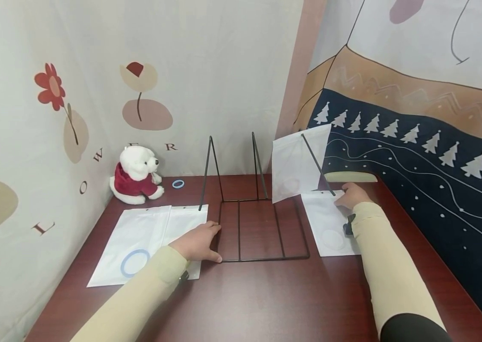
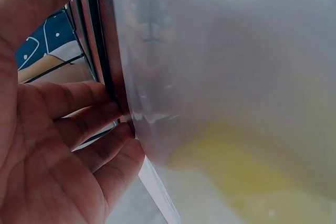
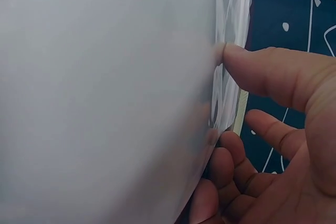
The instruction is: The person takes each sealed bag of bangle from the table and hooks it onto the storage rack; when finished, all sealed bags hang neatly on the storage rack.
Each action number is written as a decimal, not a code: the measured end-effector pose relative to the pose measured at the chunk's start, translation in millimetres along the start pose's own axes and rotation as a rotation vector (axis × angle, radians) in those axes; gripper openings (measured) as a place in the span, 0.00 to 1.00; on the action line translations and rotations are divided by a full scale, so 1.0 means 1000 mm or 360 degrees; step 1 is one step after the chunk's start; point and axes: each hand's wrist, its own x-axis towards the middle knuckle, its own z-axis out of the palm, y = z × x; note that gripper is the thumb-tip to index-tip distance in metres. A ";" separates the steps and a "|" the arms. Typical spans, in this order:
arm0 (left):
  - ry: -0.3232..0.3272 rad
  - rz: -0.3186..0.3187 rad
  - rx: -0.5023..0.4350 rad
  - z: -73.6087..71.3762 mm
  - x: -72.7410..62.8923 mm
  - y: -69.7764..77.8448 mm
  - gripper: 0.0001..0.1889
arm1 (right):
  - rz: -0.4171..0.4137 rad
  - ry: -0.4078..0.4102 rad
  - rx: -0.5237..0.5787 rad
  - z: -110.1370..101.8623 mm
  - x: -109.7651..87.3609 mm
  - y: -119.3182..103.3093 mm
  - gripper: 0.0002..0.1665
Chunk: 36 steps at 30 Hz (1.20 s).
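Note:
My left hand (image 1: 197, 241) rests at the left side of a black wire rack (image 1: 262, 259), its fairly straight fingers (image 2: 113, 161) touching the rack's edge beside a frosted white bag (image 1: 181, 219). In the head view, this bag lies left of the rack, partly under my left forearm. With my right hand (image 1: 353, 195) I pinch the edge of another frosted white bag (image 1: 317, 213), thumb on its face and fingers curled at its edge. That bag lies right of the rack. One more white sheet-like bag (image 1: 292, 161) stands upright against the rack's right side.
A white plush bear (image 1: 136, 171) in red sits at the back left beside a small blue ring (image 1: 178, 184). A larger blue ring (image 1: 135, 262) shows on the left bag. Behind my right hand lies a pale green flat object (image 1: 350, 177). Printed curtains stand behind the brown table (image 1: 266, 304).

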 end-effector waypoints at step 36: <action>-0.0002 -0.0003 0.0008 0.000 0.000 0.000 0.52 | -0.0164 -0.0146 0.0179 -0.011 0.002 0.015 0.34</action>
